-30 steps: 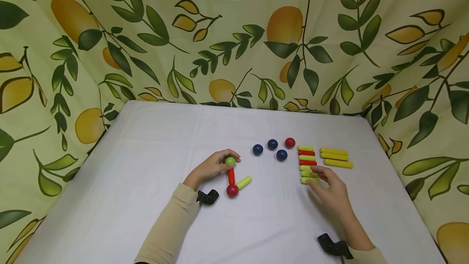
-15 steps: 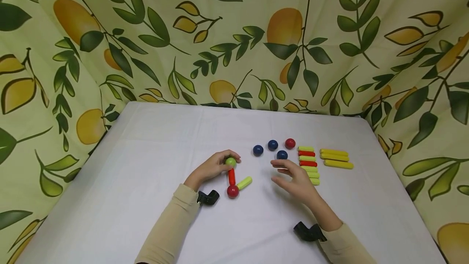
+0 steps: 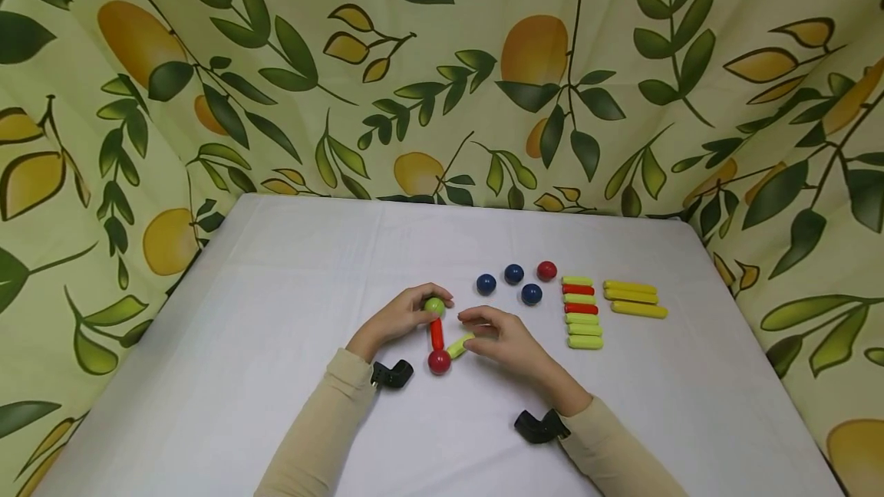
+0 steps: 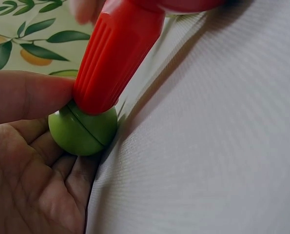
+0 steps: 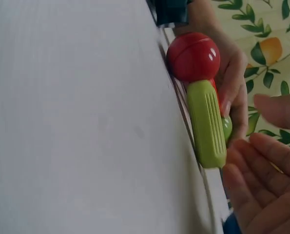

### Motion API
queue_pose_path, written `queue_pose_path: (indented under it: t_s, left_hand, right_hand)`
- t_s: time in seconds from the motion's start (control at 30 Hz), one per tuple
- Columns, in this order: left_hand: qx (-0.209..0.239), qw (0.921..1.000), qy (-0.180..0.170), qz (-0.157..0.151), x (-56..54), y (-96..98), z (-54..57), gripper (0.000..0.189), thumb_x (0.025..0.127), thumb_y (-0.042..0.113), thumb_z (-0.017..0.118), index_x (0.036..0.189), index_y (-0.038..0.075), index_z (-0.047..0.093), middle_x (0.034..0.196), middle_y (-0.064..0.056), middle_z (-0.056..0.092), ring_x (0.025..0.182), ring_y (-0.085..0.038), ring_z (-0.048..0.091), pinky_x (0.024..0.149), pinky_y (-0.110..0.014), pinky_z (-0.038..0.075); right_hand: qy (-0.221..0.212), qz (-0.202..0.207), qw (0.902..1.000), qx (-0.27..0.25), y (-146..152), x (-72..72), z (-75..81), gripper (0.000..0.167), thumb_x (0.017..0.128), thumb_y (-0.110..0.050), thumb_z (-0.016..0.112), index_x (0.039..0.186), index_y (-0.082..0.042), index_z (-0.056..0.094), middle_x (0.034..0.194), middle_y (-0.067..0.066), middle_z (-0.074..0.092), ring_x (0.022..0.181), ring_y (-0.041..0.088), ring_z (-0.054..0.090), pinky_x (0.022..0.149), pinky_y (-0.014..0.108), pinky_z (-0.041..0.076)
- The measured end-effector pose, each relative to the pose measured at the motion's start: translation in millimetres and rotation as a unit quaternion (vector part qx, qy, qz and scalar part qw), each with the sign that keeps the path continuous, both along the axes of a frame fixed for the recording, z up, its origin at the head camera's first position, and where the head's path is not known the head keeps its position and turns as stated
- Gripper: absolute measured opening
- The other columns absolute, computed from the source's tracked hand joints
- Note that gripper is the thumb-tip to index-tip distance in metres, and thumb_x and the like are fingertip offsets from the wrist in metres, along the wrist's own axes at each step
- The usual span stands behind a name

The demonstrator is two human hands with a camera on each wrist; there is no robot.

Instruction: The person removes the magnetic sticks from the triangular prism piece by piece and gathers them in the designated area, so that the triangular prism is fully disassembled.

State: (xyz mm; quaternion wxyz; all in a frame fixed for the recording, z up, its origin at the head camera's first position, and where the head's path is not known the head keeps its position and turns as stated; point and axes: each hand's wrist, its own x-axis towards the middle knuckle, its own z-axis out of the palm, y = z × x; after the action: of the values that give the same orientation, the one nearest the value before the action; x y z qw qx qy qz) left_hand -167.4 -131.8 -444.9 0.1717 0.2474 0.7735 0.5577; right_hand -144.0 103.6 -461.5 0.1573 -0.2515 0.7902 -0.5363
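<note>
My left hand (image 3: pixel 395 320) grips a green ball (image 3: pixel 434 305), thumb and fingers curled about it in the left wrist view. A red rod (image 3: pixel 437 334) joins that ball to a red ball (image 3: pixel 439 361) nearer me. From the red ball a yellow-green rod (image 5: pixel 206 124) slants off to the right. My right hand (image 3: pixel 507 340) hovers beside this rod's free end with its fingers apart. In the right wrist view its thumb stands off from the fingers (image 5: pixel 266 168), and nothing is between them. Whether a fingertip touches the rod I cannot tell.
Several loose balls, blue (image 3: pixel 531 294) and red (image 3: pixel 546 271), lie at the back right. Beside them is a column of short yellow-green and red rods (image 3: pixel 581 309), then longer yellow rods (image 3: pixel 638 310). A patterned curtain (image 3: pixel 442 98) encloses the white table (image 3: pixel 311 251).
My right hand has come left from the column of short rods to the yellow-green rod on the joined pieces, carrying nothing visible. My left hand has stayed on the green ball.
</note>
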Motion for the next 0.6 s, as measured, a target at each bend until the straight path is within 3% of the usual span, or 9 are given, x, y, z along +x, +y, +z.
queue_pose_path:
  t_s: [0.1, 0.27, 0.6]
  left_hand:
    - [0.000, 1.0000, -0.002, -0.001, 0.4, 0.3, 0.4, 0.033, 0.089, -0.008, 0.050, 0.122, -0.011, 0.052, 0.120, -0.027, 0.058, 0.118, -0.039, 0.050, 0.105, -0.042, 0.034]
    - [-0.001, 1.0000, -0.001, -0.002, -0.1, 0.1, 1.1, 0.033, 0.089, -0.007, 0.050, 0.121, -0.011, 0.052, 0.120, -0.027, 0.059, 0.118, -0.038, 0.050, 0.105, -0.043, 0.034]
    - [0.003, 1.0000, -0.005, -0.003, -1.5, 0.1, -0.3, 0.033, 0.089, -0.007, 0.049, 0.122, -0.012, 0.051, 0.120, -0.028, 0.058, 0.119, -0.038, 0.050, 0.105, -0.043, 0.034]
  right_hand:
    - [0.003, 0.014, 0.9997, 0.021, -2, 1.2, -5.9, 0.039, 0.086, -0.011, 0.068, 0.122, -0.003, 0.058, 0.123, 0.013, 0.062, 0.113, 0.027, 0.060, 0.096, 0.036, 0.047]
    - [0.048, 0.021, 0.9970, 0.056, -2, 2.0, -12.7, 0.033, 0.084, -0.011, 0.069, 0.117, -0.010, 0.064, 0.116, 0.002, 0.066, 0.109, 0.018, 0.060, 0.098, 0.030, 0.045]
    - [0.088, 0.010, 0.9943, 0.060, -1, -0.5, -20.6, 0.022, 0.083, -0.009, 0.071, 0.104, -0.015, 0.069, 0.105, -0.001, 0.068, 0.095, 0.013, 0.060, 0.085, 0.026, 0.049]
